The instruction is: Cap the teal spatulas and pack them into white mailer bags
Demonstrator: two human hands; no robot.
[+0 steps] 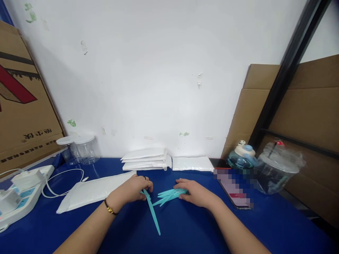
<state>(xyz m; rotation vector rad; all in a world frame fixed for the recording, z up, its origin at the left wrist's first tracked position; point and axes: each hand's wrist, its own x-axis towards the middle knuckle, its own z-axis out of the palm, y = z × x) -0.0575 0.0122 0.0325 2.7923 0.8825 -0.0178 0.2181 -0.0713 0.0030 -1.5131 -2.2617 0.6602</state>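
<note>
My left hand (140, 187) has its fingers closed around the upper end of a long, flat turquoise plastic stick (154, 217). That stick slants down toward the front of the table, narrowing at its tip. To the right, a loose bunch of similar turquoise sticks (169, 195) fans out under the fingers of my right hand (192, 192), which are curled over their right ends. One of the bunch reaches left toward the stick in my left hand. The exact kind of these sticks cannot be made out. Just behind my left hand lies a white padded envelope (90, 190).
Stacked white packets (145, 158) and a single white packet (192, 163) lie along the wall. A phone (233, 187), a teal jar (241, 157) and a bagged cup (278, 169) stand right. On the left are clear jars (86, 150), a cable (66, 192) and a power strip (34, 194).
</note>
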